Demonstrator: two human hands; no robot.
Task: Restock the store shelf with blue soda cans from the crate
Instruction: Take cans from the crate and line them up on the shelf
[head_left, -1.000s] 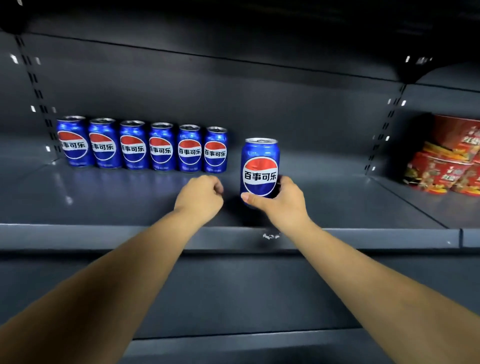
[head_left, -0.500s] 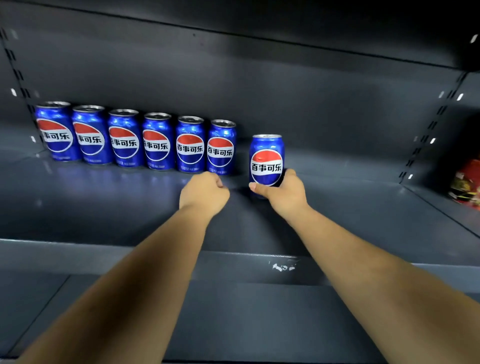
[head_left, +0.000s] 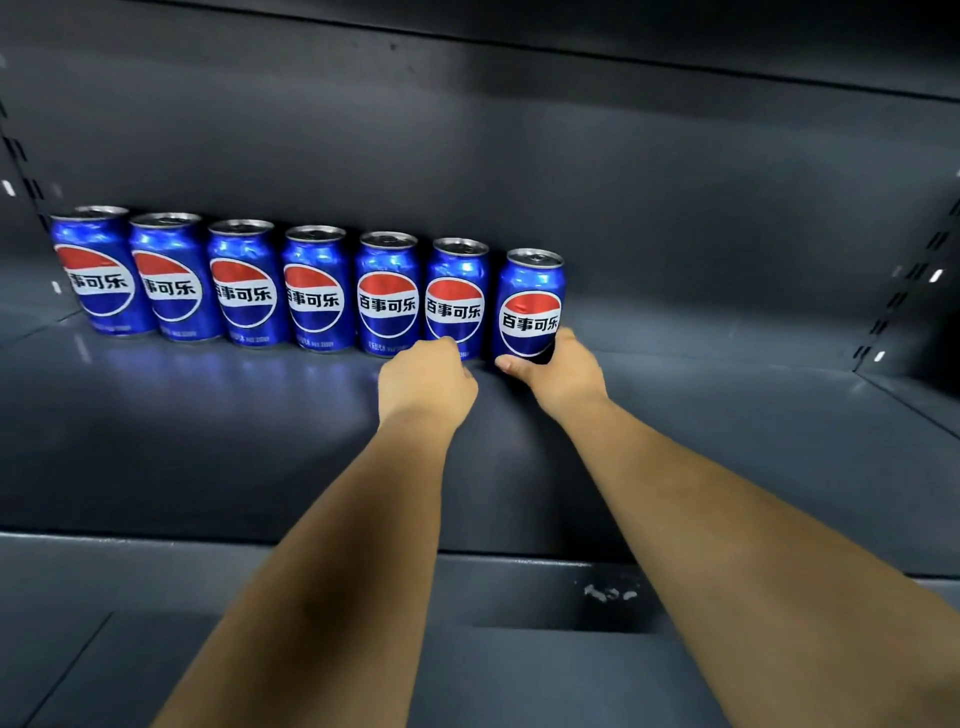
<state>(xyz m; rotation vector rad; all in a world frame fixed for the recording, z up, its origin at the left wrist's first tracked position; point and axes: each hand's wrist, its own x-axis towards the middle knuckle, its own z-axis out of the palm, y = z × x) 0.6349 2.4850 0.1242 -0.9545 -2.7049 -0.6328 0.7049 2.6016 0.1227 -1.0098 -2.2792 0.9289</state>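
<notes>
From the head view, my right hand (head_left: 563, 371) gripped the blue soda can (head_left: 531, 304) by its base, upright on the dark shelf (head_left: 208, 441) at the right end of the row of six cans (head_left: 270, 283), while my left hand (head_left: 423, 382) was a curled fist holding nothing.

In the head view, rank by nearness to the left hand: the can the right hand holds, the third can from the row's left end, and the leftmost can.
From the left hand:
1. Held can, just to its right, at the row's right end.
2. Third can, mid-row, off to the left.
3. Leftmost can, at the far left end.
</notes>
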